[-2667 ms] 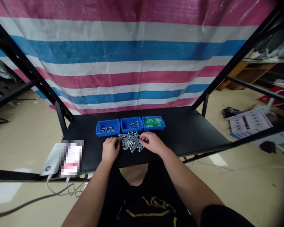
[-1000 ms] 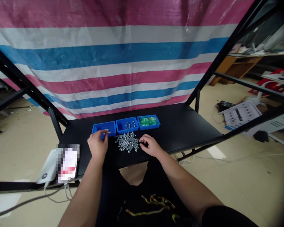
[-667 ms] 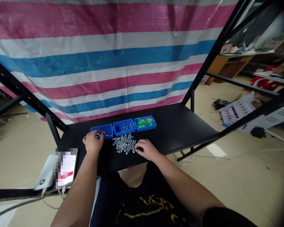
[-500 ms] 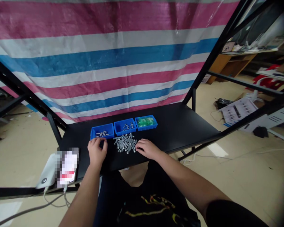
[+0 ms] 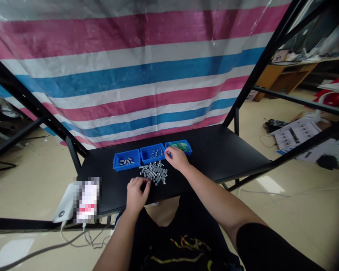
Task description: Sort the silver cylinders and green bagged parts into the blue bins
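From where I stand, at the far left a white power bank point(image 5: 64, 205) lies beside a blurred-out flat device point(image 5: 87, 201), at the left end of the black table point(image 5: 214, 150). Next comes the left blue bin point(image 5: 127, 168), with a few grey metal cylinders point(image 5: 126, 161) inside. Nearer the person, the left hand point(image 5: 137, 192) is at the near-left edge of the pile of metal parts point(image 5: 154, 173), fingers curled and the thumb a narrow gap away; I can't tell whether anything is pinched there. The pile itself lies loose on the table, just in front of the middle blue bin point(image 5: 145, 154), which has small shiny pieces point(image 5: 157, 153) in it. The right hand point(image 5: 177, 158) is over the near-left corner of the right blue bin point(image 5: 189, 149), fingers bent inward, and what they hold, if anything, I can't make out. Green packets point(image 5: 181, 145) show in that bin, behind the hand
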Demonstrator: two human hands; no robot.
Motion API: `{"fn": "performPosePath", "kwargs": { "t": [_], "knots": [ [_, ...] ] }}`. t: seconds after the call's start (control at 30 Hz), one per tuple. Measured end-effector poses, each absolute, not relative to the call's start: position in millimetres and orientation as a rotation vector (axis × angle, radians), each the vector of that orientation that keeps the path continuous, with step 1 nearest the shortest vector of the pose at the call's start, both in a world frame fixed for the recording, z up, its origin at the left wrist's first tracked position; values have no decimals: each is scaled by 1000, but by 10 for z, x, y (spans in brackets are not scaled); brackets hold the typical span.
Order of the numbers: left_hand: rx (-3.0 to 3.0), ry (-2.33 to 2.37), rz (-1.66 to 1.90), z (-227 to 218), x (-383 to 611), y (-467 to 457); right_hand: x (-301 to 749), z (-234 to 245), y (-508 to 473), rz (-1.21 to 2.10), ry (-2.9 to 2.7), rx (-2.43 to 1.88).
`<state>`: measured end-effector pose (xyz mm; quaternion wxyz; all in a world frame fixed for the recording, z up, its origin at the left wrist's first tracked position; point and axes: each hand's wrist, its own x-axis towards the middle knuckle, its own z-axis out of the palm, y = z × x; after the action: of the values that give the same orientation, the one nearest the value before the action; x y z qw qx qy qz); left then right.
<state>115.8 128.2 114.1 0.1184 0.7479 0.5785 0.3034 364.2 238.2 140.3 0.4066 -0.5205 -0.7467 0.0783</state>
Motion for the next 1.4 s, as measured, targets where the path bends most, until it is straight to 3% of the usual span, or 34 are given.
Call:
{"fn": "performPosePath", "kwargs": {
  "t": [0.27,0.53,0.83,1.1,1.4],
  "knots": [
    [2362,1686,480,1298,1881,1650,4175,786,1983,384,-1347,-1407],
    [2527,1522,82,1473,1980,2005,4262,766,1902,429,-1365,-1409],
    [2565,1279,5,1506,1890,2217,4244,771,1902,413,-1425,-1436],
    [2578,1360,51,1480,1935,2227,4198,823,1845,447,-1488,-1394],
    [2585,1467,36,1395,2105,2187,4050,956,1613,490,-2070,-1151]
  ]
}}
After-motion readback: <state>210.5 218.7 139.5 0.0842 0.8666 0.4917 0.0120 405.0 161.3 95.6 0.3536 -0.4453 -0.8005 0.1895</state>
